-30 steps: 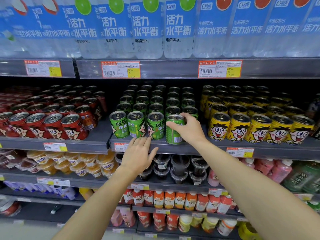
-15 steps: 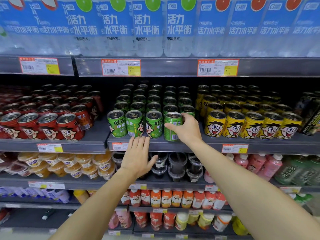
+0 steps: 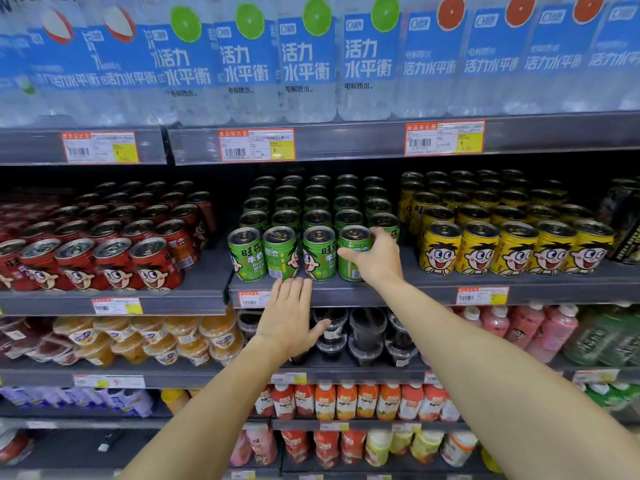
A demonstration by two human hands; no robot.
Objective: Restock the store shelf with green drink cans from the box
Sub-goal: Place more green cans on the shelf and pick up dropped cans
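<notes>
Fingers [image 3: 379,235] of the right hand [image 3: 375,259] are curled round the fourth green can [image 3: 354,252] in the front row, thumb across its face and the rest reaching over the far side. It stands upright at the lip of the shelf [image 3: 433,287], with its barcode side outward, so my guess is it's being seated or turned to match its neighbours.

Down below, the left hand [image 3: 289,323] is spread flat, fingers straight and loose, holding nothing. Its fingertips reach the shelf's front edge just under the green cans [image 3: 282,252], right beside a price tag [image 3: 251,298], which looks like steadying while the other arm reaches.

Three green cans stand in line to the left of the held one, touching or nearly so, with rows of tops running back into the dark. Immediately right of the held can the front slot looks open, so there seems room for at least one more.

Red cans [image 3: 114,265] fill the bay to the left, yellow cans [image 3: 516,249] the bay to the right, each well apart from the greens.

No box anywhere in view, so where the stock comes from I can't say. Back rows fade into shadow, too dim to count. Bottles [image 3: 308,60] overhead are cut off at the top, and the right palm hides the lower edge of the can.
</notes>
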